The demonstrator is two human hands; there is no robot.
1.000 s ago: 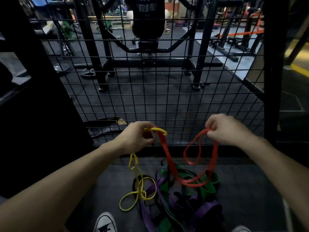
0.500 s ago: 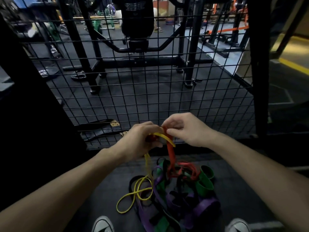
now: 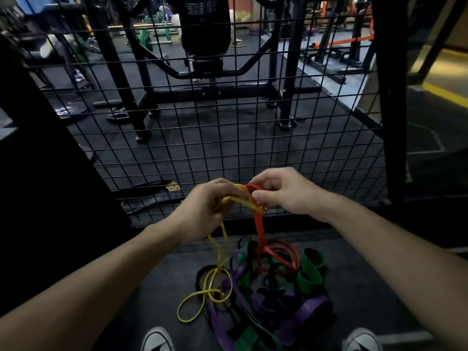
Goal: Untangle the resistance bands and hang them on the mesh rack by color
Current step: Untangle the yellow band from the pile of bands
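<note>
The fingers of the right hand pinch the top of the red band, while the left hand is curled round the yellow band; the two hands meet just in front of the mesh rack, and the two bands cross where the hands meet. From there the red band drops to the floor and coils onto a tangled heap of purple bands, green bands and black ones. The yellow band hangs down from the left hand and lies in loops at the left edge of the heap. Two shoe tips show at the bottom edge.
</note>
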